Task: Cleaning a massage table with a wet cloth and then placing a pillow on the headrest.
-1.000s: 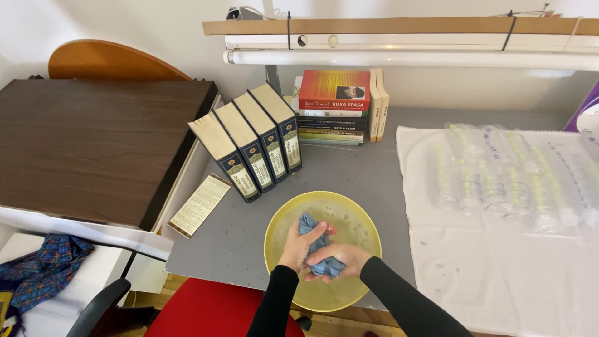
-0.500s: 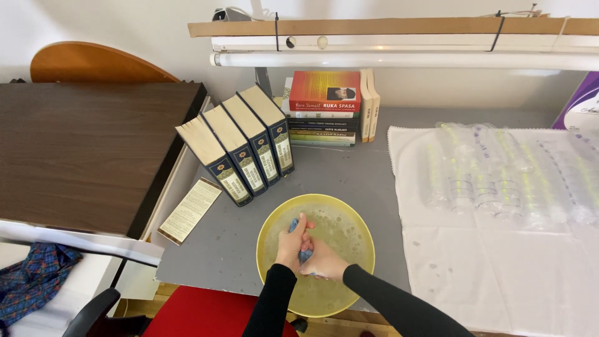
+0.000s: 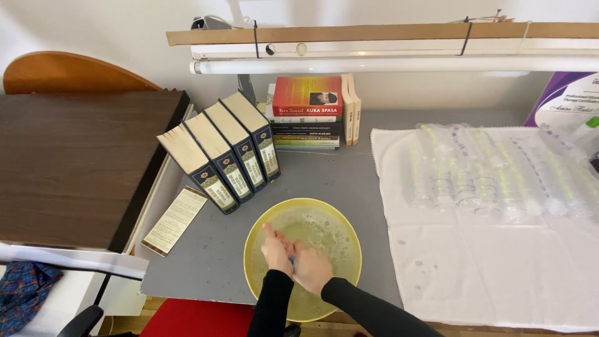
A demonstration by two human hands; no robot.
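1. Dark wooden board far left, w/ a printed leaflet just beside it on the grey worktop.
2. Four dark hardback books lean in a row behind the yellow bowl.
3. Left hand & right hand in the bowl's soapy water, grips pressed together round a blue cloth, barely visible.
4. Clear plastic tubes on white cloth, right.
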